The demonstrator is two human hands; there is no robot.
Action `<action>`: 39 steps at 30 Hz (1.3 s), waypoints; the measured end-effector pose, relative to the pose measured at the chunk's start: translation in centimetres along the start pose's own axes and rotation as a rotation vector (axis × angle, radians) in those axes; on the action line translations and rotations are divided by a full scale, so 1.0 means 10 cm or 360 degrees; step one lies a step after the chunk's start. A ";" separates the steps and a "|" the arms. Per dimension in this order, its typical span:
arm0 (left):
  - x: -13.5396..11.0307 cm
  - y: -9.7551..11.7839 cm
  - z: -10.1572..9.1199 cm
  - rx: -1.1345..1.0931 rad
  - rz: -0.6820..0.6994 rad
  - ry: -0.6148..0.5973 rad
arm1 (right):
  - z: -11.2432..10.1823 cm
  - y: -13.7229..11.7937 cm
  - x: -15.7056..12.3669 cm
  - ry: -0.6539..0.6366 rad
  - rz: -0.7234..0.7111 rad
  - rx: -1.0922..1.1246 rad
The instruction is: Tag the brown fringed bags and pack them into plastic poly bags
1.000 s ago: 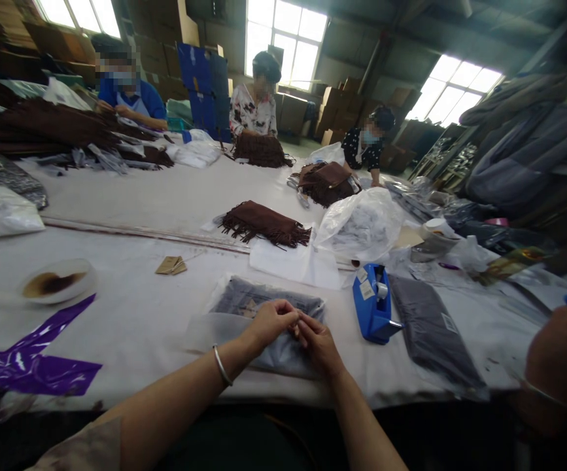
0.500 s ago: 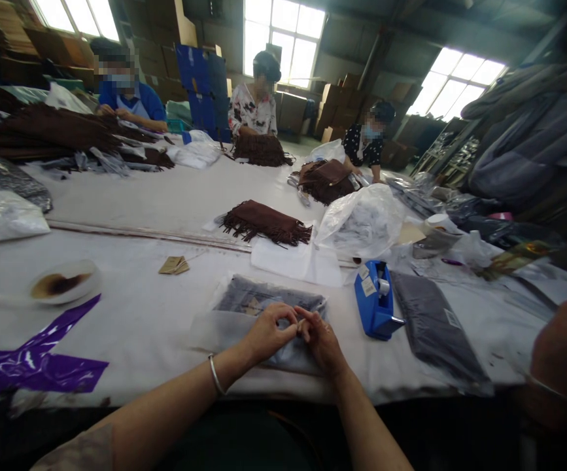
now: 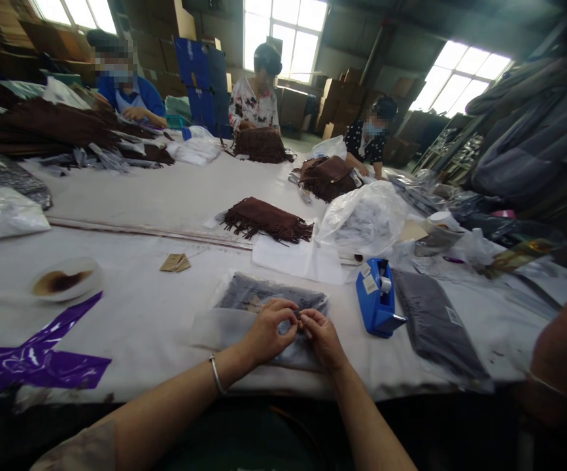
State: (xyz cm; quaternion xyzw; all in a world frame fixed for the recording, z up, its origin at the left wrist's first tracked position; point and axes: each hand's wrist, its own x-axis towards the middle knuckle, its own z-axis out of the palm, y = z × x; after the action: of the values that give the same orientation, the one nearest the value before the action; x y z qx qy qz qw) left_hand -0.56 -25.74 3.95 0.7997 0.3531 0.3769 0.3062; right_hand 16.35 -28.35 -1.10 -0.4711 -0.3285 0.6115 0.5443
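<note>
My left hand (image 3: 271, 330) and my right hand (image 3: 323, 337) meet over a dark folded item in a clear plastic bag (image 3: 239, 294). Thumb and forefinger are pinched on each hand, and the fingertips nearly touch. Whatever lies between them is too small and too covered to make out. The bag lies flat at the table's front, its near part a frosted, whitish film partly hidden under my hands. To the right stands a blue tape dispenser (image 3: 377, 297), beside another bagged dark grey item (image 3: 435, 324).
A fringed brown piece (image 3: 267, 219) lies beyond the bag, near a white plastic bag (image 3: 361, 219). Small tan tags (image 3: 175, 262), a bowl of brown liquid (image 3: 65, 280) and purple plastic (image 3: 42, 360) are at left. Several people work across the table; another person's arm (image 3: 562, 347) is at right.
My right hand's fingers have drawn in and bent into a pinch against my left fingertips. My left hand has barely shifted. The bag beneath stays in place.
</note>
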 end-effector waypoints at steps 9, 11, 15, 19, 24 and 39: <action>-0.12 -0.14 -0.01 0.0250 -0.0004 0.0083 | 0.05 -0.05 -0.04 -0.0032 0.0014 0.0158; -0.16 -0.22 0.01 0.0344 -0.0012 0.0086 | 0.04 -0.09 -0.04 -0.0052 0.0043 0.0206; -0.20 -0.36 0.05 0.0531 -0.0018 -0.0009 | 0.01 -0.17 -0.05 -0.0068 0.0119 0.0256; -0.20 -0.41 0.06 0.0576 -0.0013 -0.0075 | -0.03 -0.27 -0.05 -0.0128 0.0230 0.0147; -0.19 -0.41 0.03 0.0545 0.0014 -0.0078 | -0.08 -0.49 -0.08 -0.0289 0.0416 -0.0220; -0.18 -0.43 0.01 0.0549 0.0048 -0.0085 | 0.00 -0.74 0.39 -0.0480 0.0685 -0.1088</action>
State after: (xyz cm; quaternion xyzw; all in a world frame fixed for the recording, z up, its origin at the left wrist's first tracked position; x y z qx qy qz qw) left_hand -2.77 -24.72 -0.07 0.8552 0.3922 0.2940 0.1681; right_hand 19.17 -23.11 4.82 -0.5874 -0.4823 0.6292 0.1628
